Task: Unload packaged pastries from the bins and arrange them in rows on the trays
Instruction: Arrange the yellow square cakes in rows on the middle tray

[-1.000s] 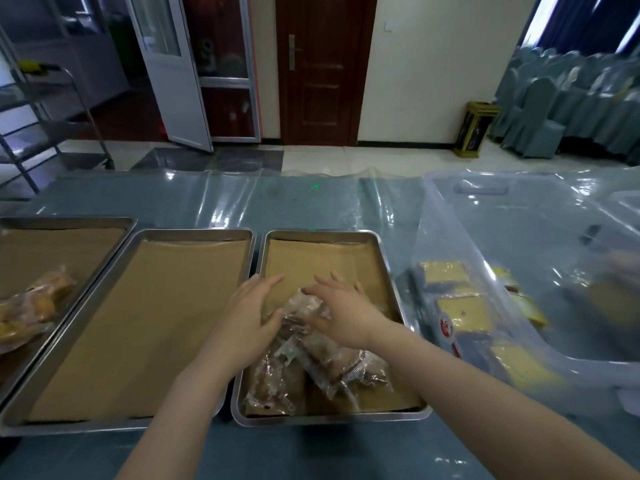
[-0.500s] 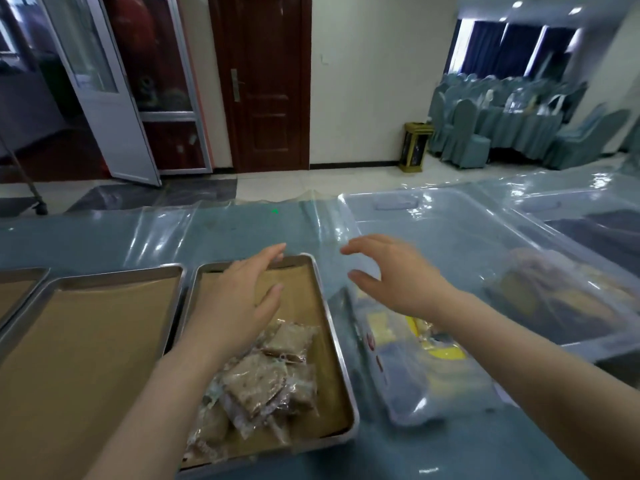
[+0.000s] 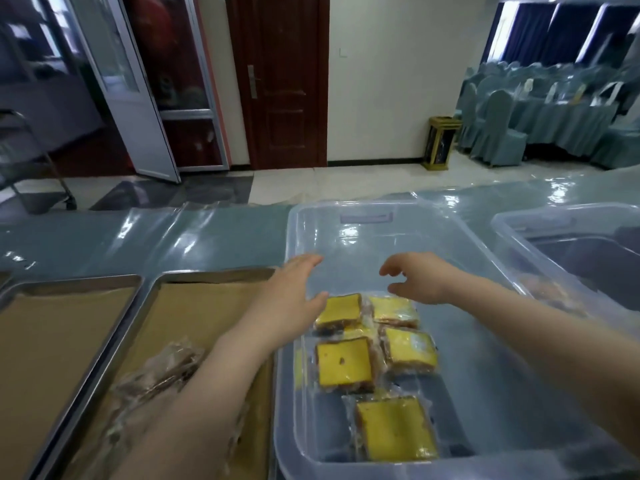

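A clear plastic bin stands on the table in front of me, holding several wrapped yellow cake slices. My left hand reaches over the bin's left wall with fingers straight, holding nothing. My right hand hovers above the cake slices with fingers loosely curled, also empty. To the left, a steel tray lined with brown paper carries several wrapped brown pastries, partly hidden by my left forearm.
A second paper-lined tray lies further left. Another clear bin sits at the right. The table has a glossy plastic cover. Beyond it are a door, a metal cart and covered chairs.
Both hands left the brown pastries on the tray and moved right, now over the bin of yellow cake slices. My view has swung right with them.
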The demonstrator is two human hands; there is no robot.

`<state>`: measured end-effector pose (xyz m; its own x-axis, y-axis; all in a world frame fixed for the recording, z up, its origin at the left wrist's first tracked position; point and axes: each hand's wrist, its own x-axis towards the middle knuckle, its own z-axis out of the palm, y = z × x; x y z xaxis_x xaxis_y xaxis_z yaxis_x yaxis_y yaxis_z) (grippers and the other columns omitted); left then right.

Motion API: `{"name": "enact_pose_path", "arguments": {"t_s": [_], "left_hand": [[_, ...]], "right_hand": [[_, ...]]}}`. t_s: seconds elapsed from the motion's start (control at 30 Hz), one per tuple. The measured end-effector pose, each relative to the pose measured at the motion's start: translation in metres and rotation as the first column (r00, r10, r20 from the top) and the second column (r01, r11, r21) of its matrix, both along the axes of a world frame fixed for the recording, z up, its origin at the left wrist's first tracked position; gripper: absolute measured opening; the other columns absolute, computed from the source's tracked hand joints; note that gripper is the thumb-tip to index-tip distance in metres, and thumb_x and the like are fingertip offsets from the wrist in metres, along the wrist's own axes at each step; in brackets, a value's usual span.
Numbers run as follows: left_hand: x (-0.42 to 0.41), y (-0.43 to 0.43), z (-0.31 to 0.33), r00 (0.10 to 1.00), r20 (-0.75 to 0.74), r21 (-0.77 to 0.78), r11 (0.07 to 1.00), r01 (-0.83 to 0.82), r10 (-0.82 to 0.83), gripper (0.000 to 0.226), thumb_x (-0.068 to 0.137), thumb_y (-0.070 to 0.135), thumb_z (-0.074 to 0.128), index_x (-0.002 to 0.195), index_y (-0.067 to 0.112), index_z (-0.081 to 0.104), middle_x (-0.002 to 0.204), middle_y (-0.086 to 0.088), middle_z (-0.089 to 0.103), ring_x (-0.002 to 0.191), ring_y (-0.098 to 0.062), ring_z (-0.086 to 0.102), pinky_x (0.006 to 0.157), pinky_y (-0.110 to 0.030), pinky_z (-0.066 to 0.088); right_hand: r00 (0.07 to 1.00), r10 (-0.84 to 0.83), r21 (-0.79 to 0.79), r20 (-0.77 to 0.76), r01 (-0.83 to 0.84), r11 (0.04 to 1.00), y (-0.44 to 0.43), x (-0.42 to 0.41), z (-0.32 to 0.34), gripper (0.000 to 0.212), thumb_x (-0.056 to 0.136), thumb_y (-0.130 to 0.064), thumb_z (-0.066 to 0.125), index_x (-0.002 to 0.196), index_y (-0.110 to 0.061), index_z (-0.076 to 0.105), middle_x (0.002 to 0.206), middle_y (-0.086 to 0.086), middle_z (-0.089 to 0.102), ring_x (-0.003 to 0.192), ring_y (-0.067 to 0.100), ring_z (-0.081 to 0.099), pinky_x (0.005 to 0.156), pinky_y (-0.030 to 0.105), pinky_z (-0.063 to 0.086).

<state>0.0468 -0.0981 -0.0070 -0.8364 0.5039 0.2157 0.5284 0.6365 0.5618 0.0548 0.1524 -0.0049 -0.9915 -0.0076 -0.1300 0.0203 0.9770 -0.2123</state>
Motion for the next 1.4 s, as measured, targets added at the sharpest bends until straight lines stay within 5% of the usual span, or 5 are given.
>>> {"name": "enact_pose_path", "arguments": {"t_s": [0.3, 0.4, 0.9, 1.1, 1.4], "left_hand": [[-0.009, 0.019, -0.029, 0.991, -0.099, -0.261, 0.959, -0.111, 0.088, 0.072, 0.087, 0.034, 0.052, 0.149, 0.022, 0.017, 0.157, 0.001, 0.013, 0.144, -0.012, 0.002, 0.109, -0.025, -0.005], [-0.007, 0.02, -0.028, 0.989, -0.095, -0.293, 0.947, -0.133, 0.11, 0.071, 0.088, 0.032, 0.052, 0.149, 0.021, 0.017, 0.156, 0.002, 0.016, 0.144, -0.011, 0.003, 0.112, -0.028, -0.001], [0.003, 0.027, -0.013, 0.981, -0.096, -0.354, 0.915, -0.193, 0.17, 0.07, 0.089, 0.034, 0.052, 0.148, 0.02, 0.018, 0.156, -0.004, 0.018, 0.143, -0.015, 0.008, 0.113, -0.029, 0.008], [0.004, 0.026, -0.013, 0.98, -0.102, -0.382, 0.903, -0.199, 0.173, 0.069, 0.089, 0.03, 0.052, 0.148, 0.02, 0.019, 0.156, -0.003, 0.018, 0.143, -0.013, 0.007, 0.112, -0.029, 0.009], [0.001, 0.027, -0.015, 0.979, -0.107, -0.436, 0.877, -0.201, 0.171, 0.067, 0.09, 0.027, 0.05, 0.148, 0.018, 0.017, 0.155, -0.004, 0.019, 0.143, -0.013, 0.002, 0.113, -0.029, 0.003]], "right_hand": [[0.946, 0.13, 0.354, 0.298, -0.236, 0.905, 0.001, -0.033, -0.089, 0.019, 0.085, -0.021, 0.06, 0.102, -0.012, 0.06, 0.096, 0.005, 0.061, 0.094, 0.029, 0.06, 0.075, 0.035, 0.051], [0.873, 0.068, 0.402, 0.483, -0.29, 0.868, 0.01, -0.016, -0.129, 0.062, 0.077, -0.037, 0.073, 0.129, -0.014, 0.049, 0.108, 0.006, 0.059, 0.092, 0.025, 0.059, 0.074, 0.034, 0.051], [0.996, -0.085, 0.154, -0.035, 0.09, 0.984, 0.033, -0.085, -0.064, 0.028, 0.086, -0.027, 0.054, 0.11, -0.013, 0.053, 0.11, 0.011, 0.06, 0.098, 0.032, 0.058, 0.069, 0.032, 0.042], [0.952, 0.017, 0.322, 0.305, -0.12, 0.939, 0.042, -0.072, -0.131, 0.066, 0.078, -0.047, 0.066, 0.132, -0.017, 0.042, 0.125, 0.01, 0.054, 0.11, 0.03, 0.055, 0.086, 0.039, 0.049], [0.979, 0.065, 0.343, 0.192, -0.129, 0.93, 0.048, -0.078, -0.16, 0.061, 0.079, -0.039, 0.072, 0.124, -0.017, 0.037, 0.125, 0.006, 0.046, 0.117, 0.031, 0.048, 0.085, 0.04, 0.047]]}}
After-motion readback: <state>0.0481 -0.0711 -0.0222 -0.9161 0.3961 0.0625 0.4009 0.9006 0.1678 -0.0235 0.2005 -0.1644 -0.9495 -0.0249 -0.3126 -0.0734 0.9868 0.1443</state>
